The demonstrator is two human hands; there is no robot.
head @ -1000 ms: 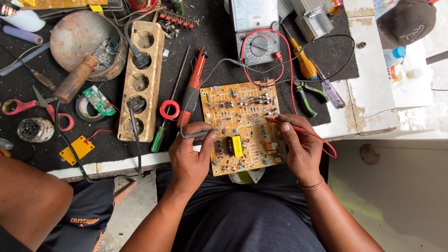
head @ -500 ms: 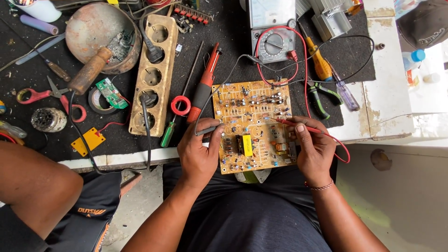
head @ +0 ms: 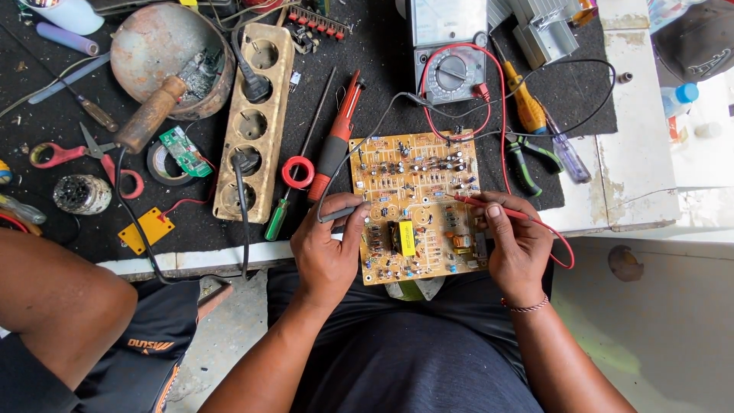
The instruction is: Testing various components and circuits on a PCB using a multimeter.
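Tan circuit board (head: 417, 206), thick with small parts and one yellow block near its middle, lies at the near edge of the tabletop (head: 634, 168), partly on a black mat (head: 382, 76) and partly out over the person's lap. In the head view the left hand (head: 327, 248) has its grip closed on a black probe (head: 342, 213), pinched between thumb and fingers, the tip touching the board's left edge. The right hand (head: 518, 243) has its grip closed on a red probe (head: 489, 207), which lies slantwise with its tip on the board's right half. Red and black leads run up from the probes to a grey analogue meter (head: 451, 57) standing just beyond the board. To the left of the board lie a red-handled tool (head: 336, 145), a long beige socket strip (head: 252, 122) and red-handled scissors (head: 84, 157). Green-handled pliers (head: 527, 160) rest just beside the board's right edge. A second person's knee (head: 61, 306) shows at lower left.
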